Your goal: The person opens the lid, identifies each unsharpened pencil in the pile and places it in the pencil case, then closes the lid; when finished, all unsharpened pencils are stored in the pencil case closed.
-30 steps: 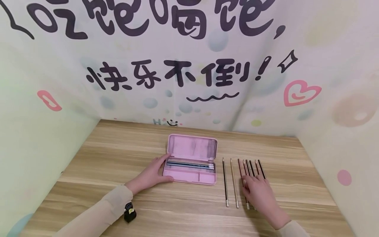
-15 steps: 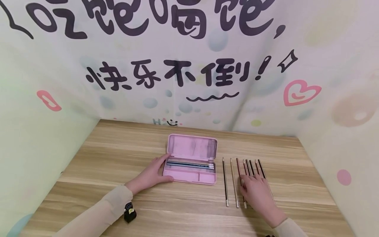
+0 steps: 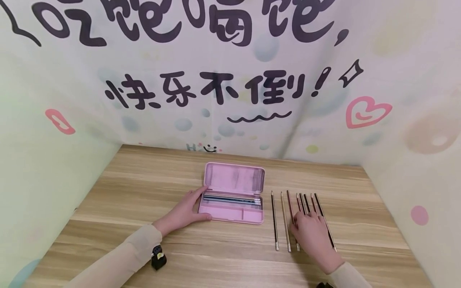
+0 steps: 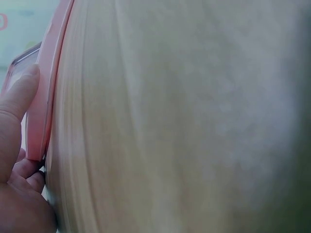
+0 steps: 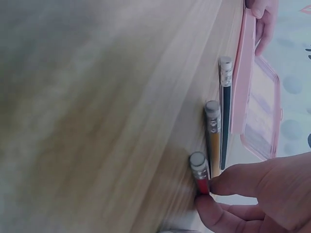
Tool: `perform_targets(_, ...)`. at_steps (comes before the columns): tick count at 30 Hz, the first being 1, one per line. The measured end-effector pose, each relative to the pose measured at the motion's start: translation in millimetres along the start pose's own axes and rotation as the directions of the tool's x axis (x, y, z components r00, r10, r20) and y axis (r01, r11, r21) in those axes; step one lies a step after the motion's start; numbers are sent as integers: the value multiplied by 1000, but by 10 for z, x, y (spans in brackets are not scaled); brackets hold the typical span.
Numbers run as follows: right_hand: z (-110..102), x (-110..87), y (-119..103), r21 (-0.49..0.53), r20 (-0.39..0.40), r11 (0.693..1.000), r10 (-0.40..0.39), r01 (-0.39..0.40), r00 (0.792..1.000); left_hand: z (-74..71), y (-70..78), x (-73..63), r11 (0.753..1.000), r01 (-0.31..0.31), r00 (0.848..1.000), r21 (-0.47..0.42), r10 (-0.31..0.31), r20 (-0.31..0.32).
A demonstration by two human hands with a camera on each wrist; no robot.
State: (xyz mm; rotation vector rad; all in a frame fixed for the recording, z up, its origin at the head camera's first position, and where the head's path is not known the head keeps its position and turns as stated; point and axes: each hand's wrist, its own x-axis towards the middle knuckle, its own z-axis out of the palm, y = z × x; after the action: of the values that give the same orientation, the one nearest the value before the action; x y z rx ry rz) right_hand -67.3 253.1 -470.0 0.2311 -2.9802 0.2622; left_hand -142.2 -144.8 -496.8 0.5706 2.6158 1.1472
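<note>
A pink pencil case lies open on the table, with several dark pencils in its rear compartment. My left hand grips its left end, thumb at the front wall and fingers round the end; in the left wrist view the thumb presses on the pink side. Right of the case, a black pencil and a yellow pencil lie apart, side by side. My right hand pinches a red pencil between thumb and finger, close to the table, its eraser end towards me.
Several more pencils lie partly under my right hand, and a black pencil slants along its right side. The case's lid stands raised at the back. A printed cloth wall rises behind the wooden table.
My right hand has shifted slightly left, sliding the red pencil towards the yellow one. The black pencil at the far right shows more of its length. My left hand and the case stay put.
</note>
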Motion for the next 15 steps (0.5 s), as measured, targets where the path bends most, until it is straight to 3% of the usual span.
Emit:
perform_targets(8, -52, 38, -53, -12, 93, 998, 62, -61, 994, 6, -16, 13, 1000, 11, 1000, -10, -11, 9)
perform_targets(15, -92, 23, -110, -14, 102, 998, 59, -58, 993, 18, -36, 13, 1000, -8, 1000, -4, 8, 1)
